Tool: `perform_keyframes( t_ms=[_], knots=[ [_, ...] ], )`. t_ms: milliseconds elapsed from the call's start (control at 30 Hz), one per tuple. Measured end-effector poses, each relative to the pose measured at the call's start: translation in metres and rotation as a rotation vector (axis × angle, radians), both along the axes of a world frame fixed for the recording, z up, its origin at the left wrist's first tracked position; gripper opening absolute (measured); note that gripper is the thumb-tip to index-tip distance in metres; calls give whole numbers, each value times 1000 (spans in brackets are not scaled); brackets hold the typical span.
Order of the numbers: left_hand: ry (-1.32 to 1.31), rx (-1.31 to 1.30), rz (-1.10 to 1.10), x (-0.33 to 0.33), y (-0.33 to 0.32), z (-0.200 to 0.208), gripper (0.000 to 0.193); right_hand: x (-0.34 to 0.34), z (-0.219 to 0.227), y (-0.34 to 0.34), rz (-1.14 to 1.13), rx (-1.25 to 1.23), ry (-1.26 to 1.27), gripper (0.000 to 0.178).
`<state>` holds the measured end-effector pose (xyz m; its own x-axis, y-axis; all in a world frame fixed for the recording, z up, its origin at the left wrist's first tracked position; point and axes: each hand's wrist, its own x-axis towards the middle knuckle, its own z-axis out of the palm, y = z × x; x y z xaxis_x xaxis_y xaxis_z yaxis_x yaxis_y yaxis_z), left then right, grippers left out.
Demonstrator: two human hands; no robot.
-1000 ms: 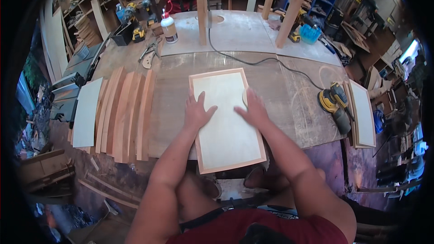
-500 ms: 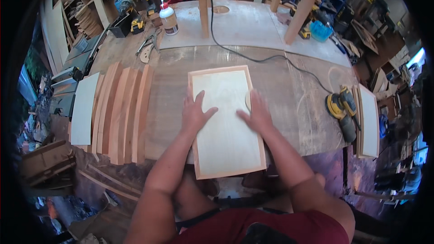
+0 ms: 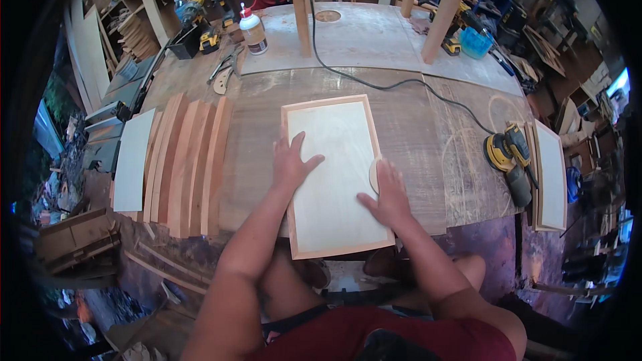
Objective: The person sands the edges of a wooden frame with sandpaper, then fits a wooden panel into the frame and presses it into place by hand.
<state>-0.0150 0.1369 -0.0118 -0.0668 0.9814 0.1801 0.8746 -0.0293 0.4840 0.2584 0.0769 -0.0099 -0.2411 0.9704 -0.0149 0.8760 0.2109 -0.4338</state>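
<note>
Panel [image 3: 332, 200], left hand [image 3: 290, 163] atop, right hand [image 3: 390, 202] opposite

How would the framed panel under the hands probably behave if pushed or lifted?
The panel is probably stiff, as a wooden rim frames it. It seems unlikely to roll, being flat and rectangular. Pulled nearer, it might tip, since its near end overhangs the bench.

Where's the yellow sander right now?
In the head view, the sander is on the right side of the table, just left of the panels and to the right of the person's right hand.
</note>
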Motion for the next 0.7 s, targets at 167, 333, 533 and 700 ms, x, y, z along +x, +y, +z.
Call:
perform_keyframes(
  t_ms=[167, 333, 533, 700],
  knots=[
    [30, 21, -29, -1, -2, 4, 83, -27, -6, 127, -47, 145, 186, 97],
    [49, 26, -30, 0, -2, 8, 82, -39, 2, 165, -78, 115, 142, 98],
    [60, 45, -45, -3, 2, -2, 81, -9, -6, 49, -20, -11, -3, 102],
    [24, 36, -22, 0, -2, -1, 81, -26, -2, 118, -53, 39, 100, 101]
  ],
)
